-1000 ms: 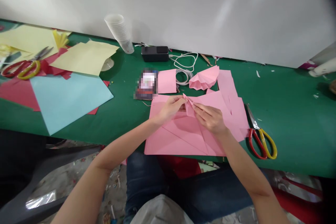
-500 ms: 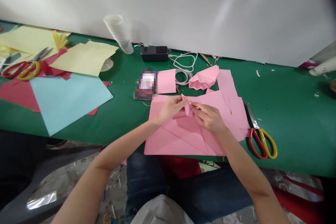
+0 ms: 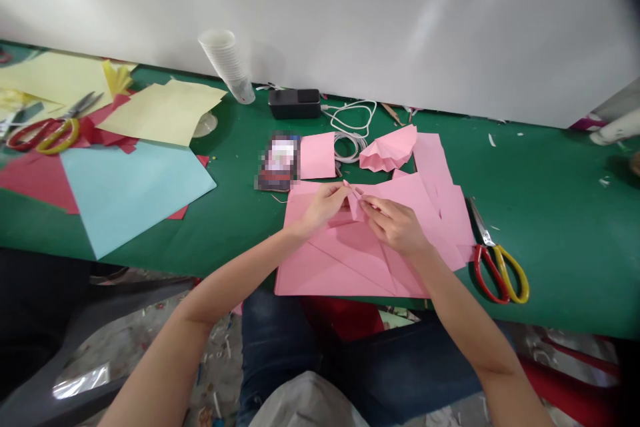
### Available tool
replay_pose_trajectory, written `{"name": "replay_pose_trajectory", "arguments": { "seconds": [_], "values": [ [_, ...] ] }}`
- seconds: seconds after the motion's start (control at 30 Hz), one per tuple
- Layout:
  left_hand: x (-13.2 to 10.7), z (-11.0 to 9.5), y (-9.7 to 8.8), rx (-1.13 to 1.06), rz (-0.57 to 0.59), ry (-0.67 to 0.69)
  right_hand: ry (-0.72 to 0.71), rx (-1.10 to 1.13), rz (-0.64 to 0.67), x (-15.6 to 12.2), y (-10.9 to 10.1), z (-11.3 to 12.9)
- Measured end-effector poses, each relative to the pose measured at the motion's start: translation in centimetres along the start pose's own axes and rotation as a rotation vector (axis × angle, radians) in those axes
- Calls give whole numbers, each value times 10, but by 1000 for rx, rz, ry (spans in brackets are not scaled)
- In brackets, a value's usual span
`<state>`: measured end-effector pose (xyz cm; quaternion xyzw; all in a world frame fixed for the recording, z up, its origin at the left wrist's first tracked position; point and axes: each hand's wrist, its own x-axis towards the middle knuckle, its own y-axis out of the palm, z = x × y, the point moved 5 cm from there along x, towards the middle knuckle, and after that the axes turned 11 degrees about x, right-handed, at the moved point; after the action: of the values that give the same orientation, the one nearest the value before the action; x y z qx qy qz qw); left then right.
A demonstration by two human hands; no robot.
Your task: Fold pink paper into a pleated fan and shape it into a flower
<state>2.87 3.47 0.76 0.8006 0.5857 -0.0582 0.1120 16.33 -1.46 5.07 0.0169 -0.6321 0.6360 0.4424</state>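
A small folded piece of pink paper (image 3: 355, 207) is held between my two hands, above a stack of pink paper sheets (image 3: 330, 270). My left hand (image 3: 325, 205) pinches its left side between thumb and fingers. On the other side, the fingertips of my right hand (image 3: 395, 221) close on its right edge. The exact folds are partly hidden by my fingers. Behind my hands lie a pleated pink paper piece (image 3: 389, 150) and a pink paper square (image 3: 318, 155). Scissors with red and yellow handles (image 3: 495, 260) rest to the right of the stack.
A phone (image 3: 279, 161), a black box (image 3: 294, 103) with a white cable (image 3: 353, 121), and a leaning stack of white cups (image 3: 227, 65) stand toward the wall. To the left are blue paper (image 3: 135, 190), yellow paper (image 3: 160, 110), and other scissors (image 3: 55, 130) on the green table (image 3: 240, 240).
The small pink paper has turned between my fingers and shows a broader face now. Both hands stay in nearly the same place.
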Motion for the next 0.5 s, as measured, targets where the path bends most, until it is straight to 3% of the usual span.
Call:
{"name": "replay_pose_trajectory", "arguments": {
  "seconds": [0.1,0.33,0.5],
  "values": [
    [2,3,-2,-16,-27,1,-31,-14,-10,1,0,3],
    [7,9,0,-94,45,-187,-16,-35,16,1,2,5],
    [8,7,-4,26,8,-95,-18,-34,31,0,5,5]
  ]
}}
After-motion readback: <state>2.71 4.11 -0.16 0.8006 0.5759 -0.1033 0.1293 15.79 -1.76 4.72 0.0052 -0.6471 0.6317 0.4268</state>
